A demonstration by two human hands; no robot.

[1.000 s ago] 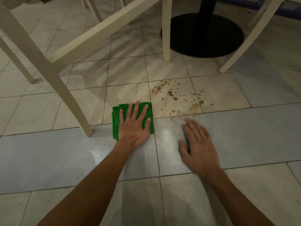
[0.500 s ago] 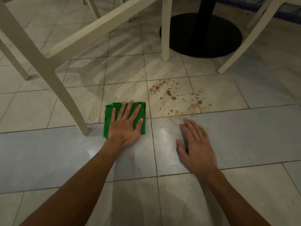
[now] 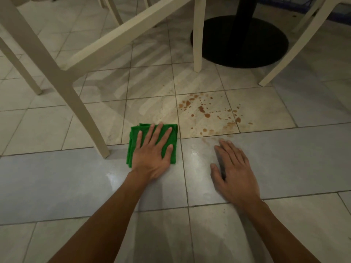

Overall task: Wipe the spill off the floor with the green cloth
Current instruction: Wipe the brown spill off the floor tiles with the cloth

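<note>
Folded green cloth (image 3: 152, 143): soft, light, pliable; the flat-fingered left hand (image 3: 152, 154) presses its centre. Right hand (image 3: 234, 168) spread flat on the tiled floor (image 3: 57, 177).

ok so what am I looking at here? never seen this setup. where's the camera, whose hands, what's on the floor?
There is no machine here. A person works with bare hands, and the one camera sits on their head, looking forward and down, so the arms coming in from the bottom are the wearer's own.

The left hand lies flat, fingers spread, pressing on a folded green cloth on the tiled floor. The right hand rests flat on the bare floor beside it and holds nothing.

Just beyond the hands is the spill: brown drops and smears on a pale tile, to the right of the cloth and not yet wiped. The cloth is not on the drops.

Further back are cream chair legs and a round black table base.
</note>
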